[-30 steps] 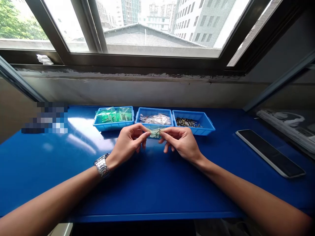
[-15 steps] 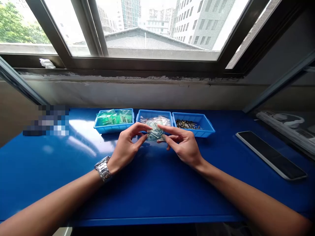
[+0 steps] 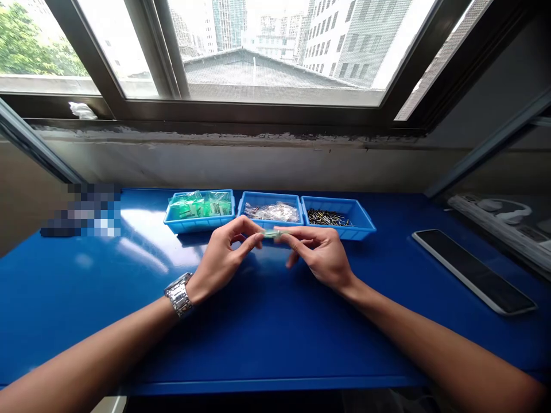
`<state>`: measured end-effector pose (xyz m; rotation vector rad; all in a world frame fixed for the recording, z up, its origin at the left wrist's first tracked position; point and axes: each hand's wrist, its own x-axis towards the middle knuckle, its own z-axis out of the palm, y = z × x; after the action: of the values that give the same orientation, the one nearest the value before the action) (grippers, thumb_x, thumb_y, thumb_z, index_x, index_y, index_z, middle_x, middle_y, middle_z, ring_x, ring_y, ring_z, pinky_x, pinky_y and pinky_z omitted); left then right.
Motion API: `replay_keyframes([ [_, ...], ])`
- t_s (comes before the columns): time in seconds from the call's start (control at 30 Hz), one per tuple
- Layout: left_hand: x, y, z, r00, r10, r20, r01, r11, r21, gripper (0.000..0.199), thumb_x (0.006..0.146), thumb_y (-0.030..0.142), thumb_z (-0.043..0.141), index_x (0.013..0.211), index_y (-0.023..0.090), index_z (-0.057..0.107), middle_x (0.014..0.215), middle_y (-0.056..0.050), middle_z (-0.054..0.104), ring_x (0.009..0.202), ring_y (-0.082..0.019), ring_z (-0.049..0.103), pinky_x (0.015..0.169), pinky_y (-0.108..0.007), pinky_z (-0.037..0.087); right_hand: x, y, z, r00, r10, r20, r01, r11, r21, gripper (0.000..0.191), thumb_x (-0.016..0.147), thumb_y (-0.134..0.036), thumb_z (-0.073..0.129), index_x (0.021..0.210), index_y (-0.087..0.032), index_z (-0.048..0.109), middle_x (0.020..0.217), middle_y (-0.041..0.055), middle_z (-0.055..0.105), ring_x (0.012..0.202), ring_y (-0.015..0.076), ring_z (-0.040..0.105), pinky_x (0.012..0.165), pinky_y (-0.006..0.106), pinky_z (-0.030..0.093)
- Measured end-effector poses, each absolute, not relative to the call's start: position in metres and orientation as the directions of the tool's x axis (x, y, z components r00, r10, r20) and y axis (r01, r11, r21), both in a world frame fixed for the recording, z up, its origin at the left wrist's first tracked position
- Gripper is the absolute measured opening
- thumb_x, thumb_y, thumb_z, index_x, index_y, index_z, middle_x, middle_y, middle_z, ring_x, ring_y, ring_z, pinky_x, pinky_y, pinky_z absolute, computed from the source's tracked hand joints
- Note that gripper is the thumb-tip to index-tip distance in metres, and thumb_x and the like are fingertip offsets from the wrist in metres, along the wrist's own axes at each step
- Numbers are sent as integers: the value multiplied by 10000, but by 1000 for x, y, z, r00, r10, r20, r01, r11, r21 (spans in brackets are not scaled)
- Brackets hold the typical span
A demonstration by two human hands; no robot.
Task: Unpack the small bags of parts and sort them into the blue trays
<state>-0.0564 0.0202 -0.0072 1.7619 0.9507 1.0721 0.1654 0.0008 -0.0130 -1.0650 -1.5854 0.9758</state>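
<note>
Between both hands, above the blue table, a small clear greenish plastic bag [image 3: 272, 234] is held nearly edge-on, so its contents barely show. My left hand [image 3: 224, 248] pinches its left end between thumb and fingers, and a metal watch sits on that wrist. At the right end, my right hand [image 3: 321, 252] grips it with thumb and index finger; its lower fingers are slightly blurred. Just behind the hands stands the middle blue bin [image 3: 270, 198], holding clear bags of small metal parts [image 3: 275, 212].
The left blue bin [image 3: 198, 225] holds green-tinted plastic bags [image 3: 198, 206]. Loose screw-like metal pieces [image 3: 329, 218] lie in the right blue bin [image 3: 359, 234]. A phone [image 3: 473, 271] rests at the right of the blue table [image 3: 275, 332]. Earphones [image 3: 508, 211] lie beyond it, below the window.
The bag has turned from showing its flat face with metal pieces inside to nearly edge-on. My fingers have shifted slightly on it; both arms stay about where they were.
</note>
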Motion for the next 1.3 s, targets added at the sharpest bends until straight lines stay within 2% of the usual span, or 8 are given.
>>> replay_keyframes([
  [0.17,-56,21,-8,431,900,69,54,-101,993,382,978,493,686,816,178,542,570,56,528,476,-84,445,455,-188,380,163,-2,-7,-184,964,193,239,234,-942,442,1013,-461,656,670,-183,631,497,-21,622,330,85,480,357,219,360],
  [0.63,-57,21,-6,407,913,37,50,-63,997,406,939,527,733,821,174,570,492,68,496,404,-66,401,412,-175,328,164,-1,-6,-168,958,232,274,272,-923,433,1003,-479,666,691,-182,717,485,-13,602,343,90,458,349,229,350],
  [0.8,-57,21,-7,390,919,61,55,-89,994,378,957,511,718,855,178,571,485,60,532,391,-76,428,412,-182,343,163,-2,-9,-152,959,240,213,269,-939,337,965,-472,724,895,-162,835,549,8,687,337,113,549,350,234,422],
  [0.97,-56,21,-7,325,914,241,75,-279,957,197,982,354,706,973,164,655,949,-76,761,845,-182,735,667,-244,589,164,0,-14,-152,951,269,157,292,-943,300,964,-418,741,1145,-200,841,915,90,834,524,176,742,443,265,565],
  [1.03,-56,21,-6,298,902,312,88,-352,932,131,975,265,706,1070,178,681,1159,-86,748,1106,-209,726,903,-298,607,164,1,-16,-139,950,279,177,301,-937,336,978,-392,724,1268,-239,797,1053,104,833,685,230,807,453,267,574],
  [1.13,-57,22,-4,297,896,330,96,-372,923,160,970,222,704,1126,190,682,1235,-77,737,1189,-208,707,1023,-324,567,165,1,-15,-134,949,285,199,308,-930,368,987,-369,708,1337,-268,758,1165,106,812,833,277,827,459,272,581],
  [1.2,-57,23,-4,301,900,317,97,-359,928,153,965,243,717,1100,179,686,1191,-83,753,1136,-210,726,974,-312,573,165,1,-14,-134,950,283,201,306,-931,358,974,-371,724,1310,-258,772,1156,106,812,837,276,823,461,273,577],
  [1.3,-57,22,-6,371,904,214,97,-267,959,214,996,358,690,924,162,645,823,-44,759,755,-160,722,699,-245,549,166,2,-11,-188,948,256,208,293,-933,237,960,-409,740,978,-192,835,826,69,800,606,202,754,445,261,533],
])
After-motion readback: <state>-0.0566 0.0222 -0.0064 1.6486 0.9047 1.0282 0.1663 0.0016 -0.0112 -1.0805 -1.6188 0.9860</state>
